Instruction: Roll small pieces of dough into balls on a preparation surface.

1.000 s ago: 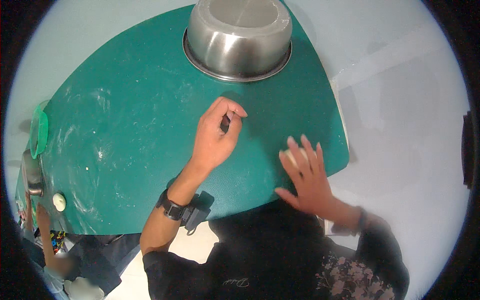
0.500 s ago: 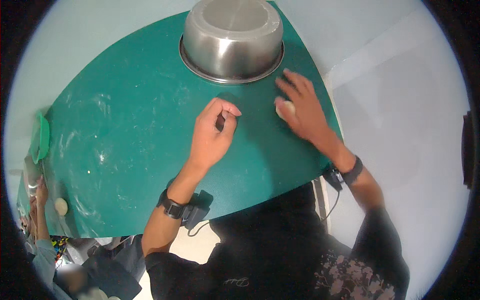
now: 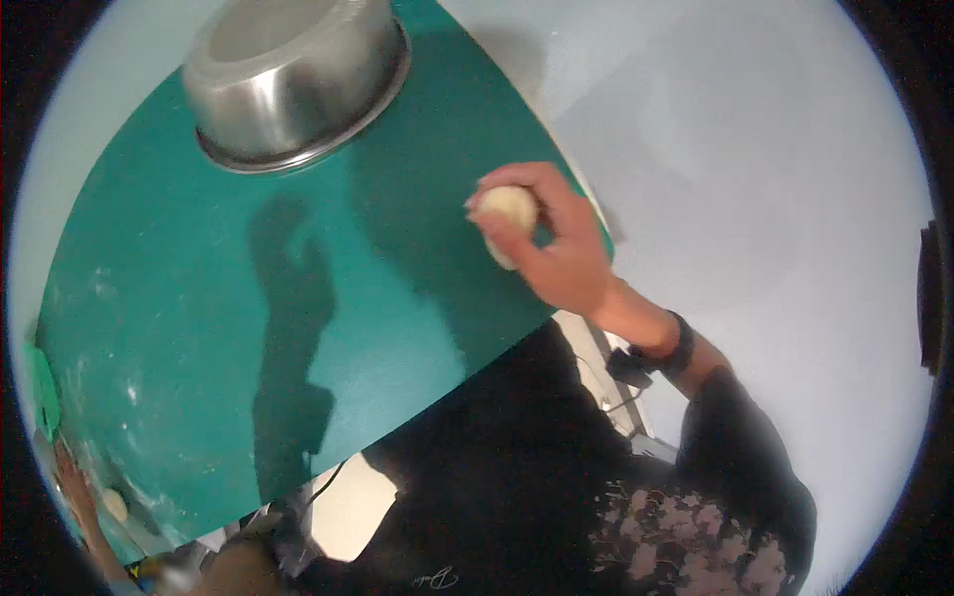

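My right hand is closed around a pale, rounded dough ball, thumb on the near side and fingers curled over the far side. It is above the right part of the green table, close to the right edge. My left hand is out of view; an arm-shaped shadow lies across the middle of the table.
An upturned steel basin sits at the far left-centre. White flour smears mark the table's left side. At the left edge are a green plastic container, another person's hand and a pale dough piece.
My view has swung right, so the basin and table sit further left. My right hand has closed around the dough ball, and my left hand has gone out of the picture.
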Demonstrator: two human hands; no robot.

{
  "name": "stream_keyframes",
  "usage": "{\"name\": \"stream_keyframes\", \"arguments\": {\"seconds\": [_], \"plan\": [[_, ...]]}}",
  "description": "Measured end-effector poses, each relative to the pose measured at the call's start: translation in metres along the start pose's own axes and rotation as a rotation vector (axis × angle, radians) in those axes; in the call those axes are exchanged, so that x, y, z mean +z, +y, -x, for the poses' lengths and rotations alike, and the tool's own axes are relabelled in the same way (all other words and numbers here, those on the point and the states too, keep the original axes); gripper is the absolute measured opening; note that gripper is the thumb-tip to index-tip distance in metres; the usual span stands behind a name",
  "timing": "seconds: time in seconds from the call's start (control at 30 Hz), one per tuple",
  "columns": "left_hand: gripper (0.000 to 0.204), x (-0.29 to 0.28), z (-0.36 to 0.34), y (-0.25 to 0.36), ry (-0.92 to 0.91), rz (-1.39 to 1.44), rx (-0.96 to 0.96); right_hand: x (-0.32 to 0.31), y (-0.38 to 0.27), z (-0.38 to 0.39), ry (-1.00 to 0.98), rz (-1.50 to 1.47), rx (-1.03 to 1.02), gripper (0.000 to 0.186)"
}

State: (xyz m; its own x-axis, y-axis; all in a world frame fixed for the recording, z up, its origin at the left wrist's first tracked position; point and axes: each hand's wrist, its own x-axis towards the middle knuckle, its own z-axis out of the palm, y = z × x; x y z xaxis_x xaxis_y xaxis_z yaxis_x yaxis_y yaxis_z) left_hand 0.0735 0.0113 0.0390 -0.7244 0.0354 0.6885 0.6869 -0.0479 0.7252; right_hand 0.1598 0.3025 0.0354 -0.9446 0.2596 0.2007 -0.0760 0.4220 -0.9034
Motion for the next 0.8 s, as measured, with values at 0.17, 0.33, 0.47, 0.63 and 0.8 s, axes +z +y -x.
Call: {"name": "stream_keyframes", "arguments": {"seconds": [0.17, 0.33, 0.47, 0.63, 0.8], "plan": [[0.023, -0.002, 0.011, 0.018, 0.005, 0.013, -0.007, 0.001, -0.004, 0.004, -0.091, 0.012, 0.011, 0.034], [0.022, -0.028, 0.013, 0.030, -0.015, 0.004, -0.025, 0.002, -0.007, 0.002, -0.050, -0.026, -0.001, 0.035], [0.021, -0.035, 0.013, 0.034, -0.047, 0.029, -0.036, -0.005, -0.013, -0.002, -0.001, 0.021, -0.051, 0.032], [0.019, -0.033, 0.014, 0.030, -0.065, 0.074, -0.030, -0.005, -0.007, 0.000, -0.004, 0.043, -0.100, 0.031], [0.018, -0.041, 0.014, 0.031, -0.104, 0.109, -0.041, -0.002, -0.007, 0.002, 0.010, -0.057, -0.074, 0.031]]}}
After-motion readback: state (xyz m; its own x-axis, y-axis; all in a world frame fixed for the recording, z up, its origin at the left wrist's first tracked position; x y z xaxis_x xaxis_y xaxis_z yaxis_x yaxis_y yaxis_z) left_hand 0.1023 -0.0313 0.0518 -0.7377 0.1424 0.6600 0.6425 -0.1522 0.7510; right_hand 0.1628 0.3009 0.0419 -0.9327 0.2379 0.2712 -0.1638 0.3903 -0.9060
